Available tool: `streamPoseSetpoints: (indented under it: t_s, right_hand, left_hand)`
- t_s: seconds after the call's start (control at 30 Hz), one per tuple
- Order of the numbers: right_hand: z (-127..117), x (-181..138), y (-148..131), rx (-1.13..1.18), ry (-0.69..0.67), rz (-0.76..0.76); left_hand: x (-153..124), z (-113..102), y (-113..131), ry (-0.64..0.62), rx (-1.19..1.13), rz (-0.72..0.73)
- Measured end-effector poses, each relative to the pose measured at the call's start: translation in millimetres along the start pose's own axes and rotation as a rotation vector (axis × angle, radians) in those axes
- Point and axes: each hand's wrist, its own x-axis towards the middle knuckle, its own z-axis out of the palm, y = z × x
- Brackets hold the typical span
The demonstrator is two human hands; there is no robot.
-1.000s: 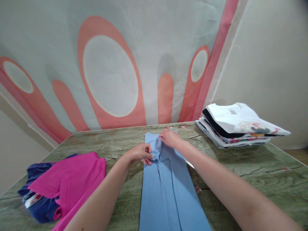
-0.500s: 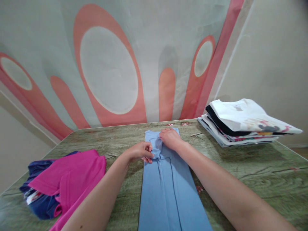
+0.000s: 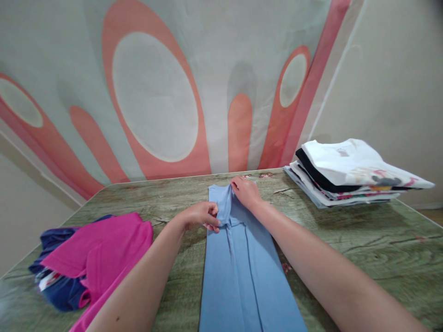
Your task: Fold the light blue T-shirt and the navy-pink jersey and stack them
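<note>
A light blue garment (image 3: 235, 276), probably a shirt, lies folded into a long strip down the middle of the table, its far end near the back edge. My left hand (image 3: 204, 216) pinches the left edge of a small folded flap, perhaps a sleeve, close to the far end. With fingers closed on the flap's upper corner, my right hand (image 3: 245, 190) rests over the garment's far end. The fabric between the two hands is drawn fairly straight. Part of the far right end is hidden under my right hand.
On the left lies a loose heap with a pink garment (image 3: 110, 253) over a navy one (image 3: 64, 293). A stack of folded shirts (image 3: 353, 168), a white printed one on top, stands at the back right. The wood-patterned table (image 3: 173, 276) meets a painted backdrop (image 3: 221, 83).
My right hand has moved slightly up and away, drawing the flap's corner toward the far edge. The flap looks flatter and straighter. My left hand has stayed nearly in place.
</note>
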Motion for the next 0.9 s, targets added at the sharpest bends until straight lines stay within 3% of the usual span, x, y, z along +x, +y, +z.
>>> streamPoseSetpoints:
  t_s: [0.27, 0.6, 0.73, 0.9]
  right_hand:
    - [12.4, 3.4, 4.2, 0.007, -0.040, 0.108]
    - [7.5, 2.1, -1.6, 0.053, -0.105, 0.094]
    - [-2.4, 2.6, 2.1, 0.083, -0.212, 0.093]
    - [-11.5, 1.7, 5.5, 0.147, -0.485, 0.021]
  left_hand:
    - [-0.2, 0.1, -0.3, 0.004, 0.058, 0.012]
    - [-2.4, 1.5, 2.8, -0.018, 0.139, 0.016]
    - [-1.8, 0.7, 1.0, -0.031, 0.090, 0.020]
    - [0.7, -0.1, -1.3, -0.041, 0.076, 0.036]
